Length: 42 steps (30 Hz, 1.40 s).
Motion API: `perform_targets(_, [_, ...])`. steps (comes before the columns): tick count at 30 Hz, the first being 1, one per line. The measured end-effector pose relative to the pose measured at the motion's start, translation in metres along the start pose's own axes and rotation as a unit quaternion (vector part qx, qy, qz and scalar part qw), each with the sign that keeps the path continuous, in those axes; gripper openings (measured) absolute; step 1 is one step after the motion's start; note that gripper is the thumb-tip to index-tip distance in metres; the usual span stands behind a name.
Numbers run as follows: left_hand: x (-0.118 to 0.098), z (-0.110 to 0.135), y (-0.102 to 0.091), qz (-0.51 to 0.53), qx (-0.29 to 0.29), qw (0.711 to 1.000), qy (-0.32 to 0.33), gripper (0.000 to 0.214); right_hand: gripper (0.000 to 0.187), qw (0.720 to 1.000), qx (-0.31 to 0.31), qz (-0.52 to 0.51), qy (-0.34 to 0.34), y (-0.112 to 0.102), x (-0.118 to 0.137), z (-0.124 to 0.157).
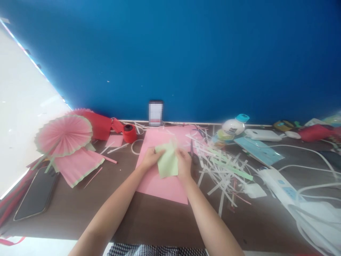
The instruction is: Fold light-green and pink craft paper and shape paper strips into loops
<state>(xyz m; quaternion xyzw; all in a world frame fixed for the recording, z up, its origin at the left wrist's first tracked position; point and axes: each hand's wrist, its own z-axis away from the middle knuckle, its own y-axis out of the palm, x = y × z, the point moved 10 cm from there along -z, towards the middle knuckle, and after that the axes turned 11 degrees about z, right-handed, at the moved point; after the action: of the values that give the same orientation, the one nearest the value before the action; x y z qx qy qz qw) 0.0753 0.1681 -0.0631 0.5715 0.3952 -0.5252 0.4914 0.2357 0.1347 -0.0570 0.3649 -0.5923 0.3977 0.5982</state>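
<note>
A light green sheet of paper (167, 165) is held up between my two hands, over a large pink sheet of paper (162, 190) lying on the dark table. My left hand (151, 158) grips the green paper's left edge, its thumb on the near face. On the opposite edge my right hand (184, 163) pinches it, fingers partly behind it. Just right of my right hand lie dark-handled scissors (194, 156), partly hidden among white paper strips (223, 170).
Pink pleated paper fans (64, 135) and a dark phone (37, 192) are at left. Beyond the pink sheet, another phone (156, 113) leans upright; a red roll (129, 133) stands nearby. To the right are a white bottle (234, 126), a power strip (279, 186) and looping cables (306, 149).
</note>
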Motion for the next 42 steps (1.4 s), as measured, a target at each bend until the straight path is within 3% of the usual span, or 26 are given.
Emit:
perform_targets(9, [-0.002, -0.001, -0.006, 0.016, -0.017, 1.0, 0.004, 0.036, 0.031, 0.996, 0.041, 0.074, -0.022, 0.003, 0.003, -0.007])
perform_targets(21, [-0.001, -0.002, 0.0, 0.026, 0.015, 0.999, 0.019, 0.039, 0.033, 1.0, -0.002, 0.025, -0.001, -0.005, -0.005, -0.007])
perform_targets(27, [0.0, -0.004, -0.009, 0.024, -0.02, 0.999, 0.013, 0.039, 0.032, 0.996, 0.047, 0.073, -0.024, -0.001, -0.003, -0.013])
perform_targets(32, [0.0, -0.004, 0.001, 0.047, 0.022, 0.999, 0.016, 0.039, 0.029, 0.998, 0.003, 0.066, -0.018, -0.009, -0.004, -0.014])
perform_targets(42, [0.0, -0.003, 0.001, 0.016, 0.017, 1.0, 0.008, 0.039, 0.027, 0.999, -0.033, -0.016, 0.005, -0.01, -0.016, -0.012])
